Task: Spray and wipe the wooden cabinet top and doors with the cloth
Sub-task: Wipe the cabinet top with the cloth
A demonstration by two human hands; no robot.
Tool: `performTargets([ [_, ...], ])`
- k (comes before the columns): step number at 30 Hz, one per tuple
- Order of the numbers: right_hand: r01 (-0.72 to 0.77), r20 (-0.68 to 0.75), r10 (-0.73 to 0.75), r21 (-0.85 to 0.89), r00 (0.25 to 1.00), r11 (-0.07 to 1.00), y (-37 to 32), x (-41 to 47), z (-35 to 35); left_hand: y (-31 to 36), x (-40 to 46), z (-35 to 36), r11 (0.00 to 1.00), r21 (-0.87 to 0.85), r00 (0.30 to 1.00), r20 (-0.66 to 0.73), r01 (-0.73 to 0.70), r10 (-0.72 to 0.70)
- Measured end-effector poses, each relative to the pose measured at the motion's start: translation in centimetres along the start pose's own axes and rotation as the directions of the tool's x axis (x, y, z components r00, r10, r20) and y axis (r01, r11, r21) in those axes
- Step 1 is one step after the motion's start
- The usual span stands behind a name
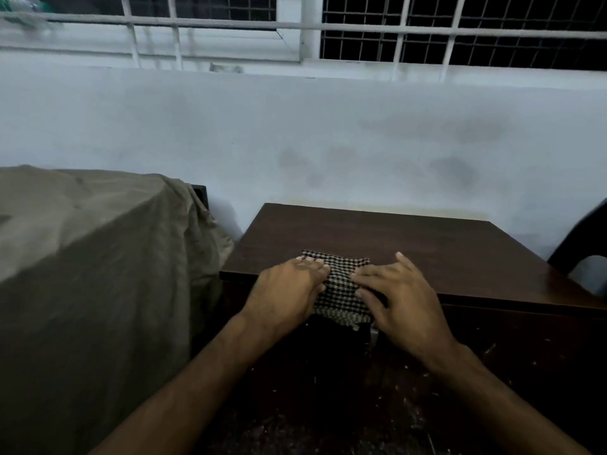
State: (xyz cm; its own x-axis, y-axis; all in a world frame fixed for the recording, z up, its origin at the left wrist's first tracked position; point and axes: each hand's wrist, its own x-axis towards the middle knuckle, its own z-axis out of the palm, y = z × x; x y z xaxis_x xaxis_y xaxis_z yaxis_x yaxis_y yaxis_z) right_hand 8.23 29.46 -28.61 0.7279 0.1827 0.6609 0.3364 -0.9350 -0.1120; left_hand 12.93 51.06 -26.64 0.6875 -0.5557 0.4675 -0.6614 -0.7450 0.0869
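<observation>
Looks like early-to-mid job, I'd say: the checked cloth (340, 284) is down on the cabinet top (410, 244), draped over the near edge, so wiping's underway at the front. No spray bottle in sight; can't tell if the top's wet. The far part of the top & the doors (492, 372) below prob. still to do. Left hand (289, 290) presses the cloth's left side, fingers fairly flat. Right hand (394, 290) rests on its right side, fingers spread, holding it down.
</observation>
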Motion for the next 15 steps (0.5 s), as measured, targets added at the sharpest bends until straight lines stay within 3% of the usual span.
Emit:
performTargets([
  [8,-0.151,0.007,0.153,-0.117,0.988,0.982,10.9,-6.1,-6.9,13.8,5.7,5.7,1.0,0.02,0.999,0.044,-0.02,0.019],
  [15,-0.392,-0.068,0.386,-0.218,0.92,0.894,20.8,-12.0,-13.9,28.2,11.7,9.0,0.982,0.088,0.985,-0.013,-0.168,0.169],
])
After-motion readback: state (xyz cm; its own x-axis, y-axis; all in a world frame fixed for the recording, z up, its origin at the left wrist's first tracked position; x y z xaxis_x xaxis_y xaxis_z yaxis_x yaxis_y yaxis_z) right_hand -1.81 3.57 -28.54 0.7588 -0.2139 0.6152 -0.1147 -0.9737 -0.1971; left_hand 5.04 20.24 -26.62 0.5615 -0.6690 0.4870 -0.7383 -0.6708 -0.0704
